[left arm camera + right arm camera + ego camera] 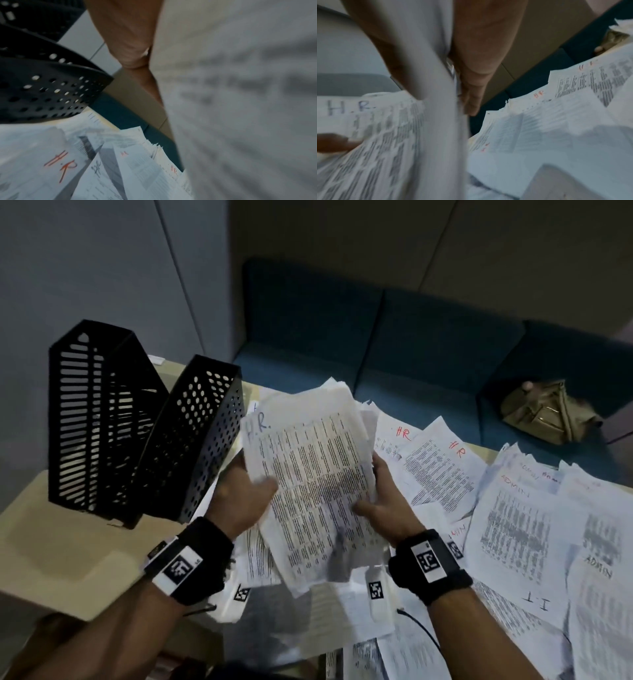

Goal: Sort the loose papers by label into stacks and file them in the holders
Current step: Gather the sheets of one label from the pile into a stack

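Black perforated holders [144, 436], white papers [442, 474] lettered red, teal sofa [428, 344]

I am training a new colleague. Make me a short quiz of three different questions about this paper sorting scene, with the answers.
1. True or false: both hands grip one stack of papers.
2. Which label is on its top sheet? A) ADMIN B) H.R. C) I.T
3. Fill in: the two black holders stand to the person's ____.

Key: 1 true: left hand, right hand. 2 B. 3 left.

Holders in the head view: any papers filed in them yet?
No: both black holders show only dark inside, while the H.R. stack is in both hands.
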Demonstrator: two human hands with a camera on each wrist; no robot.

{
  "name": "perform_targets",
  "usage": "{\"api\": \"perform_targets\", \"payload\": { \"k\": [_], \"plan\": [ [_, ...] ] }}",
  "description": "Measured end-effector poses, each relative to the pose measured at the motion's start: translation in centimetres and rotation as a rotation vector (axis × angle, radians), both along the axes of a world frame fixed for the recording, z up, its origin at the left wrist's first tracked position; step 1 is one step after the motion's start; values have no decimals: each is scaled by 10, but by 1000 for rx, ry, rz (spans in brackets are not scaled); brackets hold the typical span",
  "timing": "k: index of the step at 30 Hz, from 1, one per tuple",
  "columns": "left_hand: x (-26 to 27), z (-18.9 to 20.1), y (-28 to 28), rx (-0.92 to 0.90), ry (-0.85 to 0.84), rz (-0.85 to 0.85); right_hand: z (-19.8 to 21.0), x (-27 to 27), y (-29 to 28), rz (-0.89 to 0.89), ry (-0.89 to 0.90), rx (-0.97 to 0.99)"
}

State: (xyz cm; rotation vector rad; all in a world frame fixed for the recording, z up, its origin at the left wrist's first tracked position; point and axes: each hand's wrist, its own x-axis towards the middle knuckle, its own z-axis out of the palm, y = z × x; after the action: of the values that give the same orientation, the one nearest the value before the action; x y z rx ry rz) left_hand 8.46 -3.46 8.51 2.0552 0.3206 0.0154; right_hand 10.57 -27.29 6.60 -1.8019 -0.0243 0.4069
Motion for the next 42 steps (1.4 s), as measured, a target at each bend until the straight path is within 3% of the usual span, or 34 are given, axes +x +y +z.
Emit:
{"api": "perform_targets", "payload": {
  "k": [2,5,10,15,19,21,24,27,30,33,35,39,42],
  "plan": [
    [7,-14,8,-32,91,62,1,7,-7,-36,9,-15],
    [11,-33,21,-227,132,49,6,23,-14,-195,-95,-92],
    [-3,-38,19,-319,176,-65,-2,24,8,-238,-145,-121],
    [-13,-58,16,-317,227,-18,-26,10,32,-384,-258,-185],
    [-21,-75,26,-195,234,99,-40,3,27,-213,-154,-122],
    [-25,-84,38,-108,245,196,-51,-3,13,-173,-54,-247],
    [-32,-92,50,-157,299,250,-71,-23,-16,-149,189,-479],
    [-37,-103,58,-132,307,250,-88,-52,-26,111,258,-713],
    [-36,-112,63,-180,355,198,-99,-78,-28,224,193,-875],
    [-33,-108,60,-312,356,97,-85,-78,-37,109,88,-837],
    [-28,-97,51,-325,334,-54,-61,-61,-39,80,-91,-775],
    [-18,-77,26,-265,294,-416,-5,-9,-15,192,-387,-770],
    [-7,-69,3,-182,227,-478,19,26,11,205,-561,-781]
  ]
}}
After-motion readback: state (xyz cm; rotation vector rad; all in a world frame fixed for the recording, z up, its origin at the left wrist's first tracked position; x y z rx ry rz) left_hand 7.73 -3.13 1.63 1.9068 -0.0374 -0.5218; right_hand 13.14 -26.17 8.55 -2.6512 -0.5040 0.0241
